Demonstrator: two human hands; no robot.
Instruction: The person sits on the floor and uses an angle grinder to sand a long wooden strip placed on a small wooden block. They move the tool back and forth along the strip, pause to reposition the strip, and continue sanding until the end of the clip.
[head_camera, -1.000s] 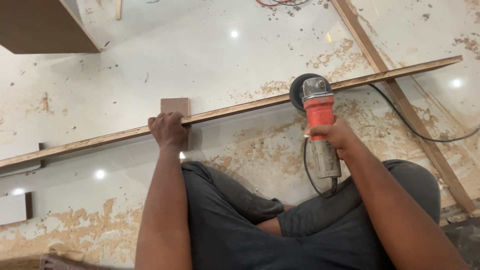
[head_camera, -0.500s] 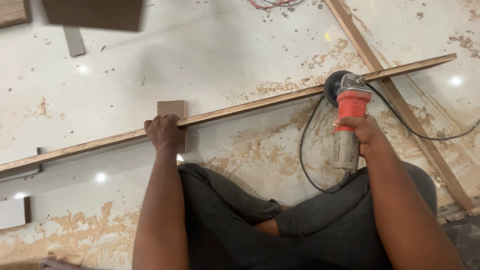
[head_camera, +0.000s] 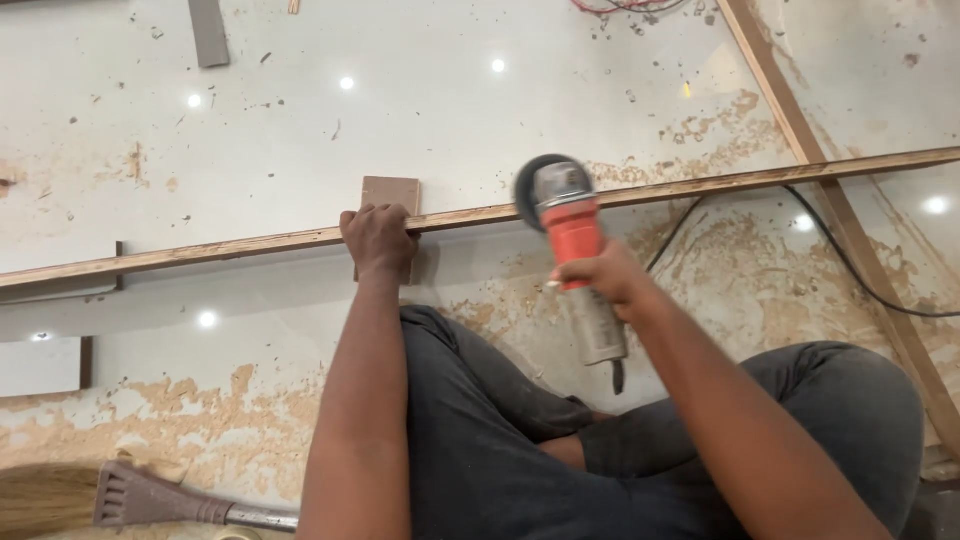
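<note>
left hand (head_camera: 378, 238): fingers curled down over the long wooden strip (head_camera: 240, 245), pinning it mid-frame, right on top of a small brown block (head_camera: 391, 195)
right hand (head_camera: 603, 280): wrapped tight around the orange angle grinder (head_camera: 572, 240), centre frame
grinder disc (head_camera: 530, 190): sits at the strip's edge, just right of the left hand
broom (head_camera: 120, 495): bottom left corner
</note>
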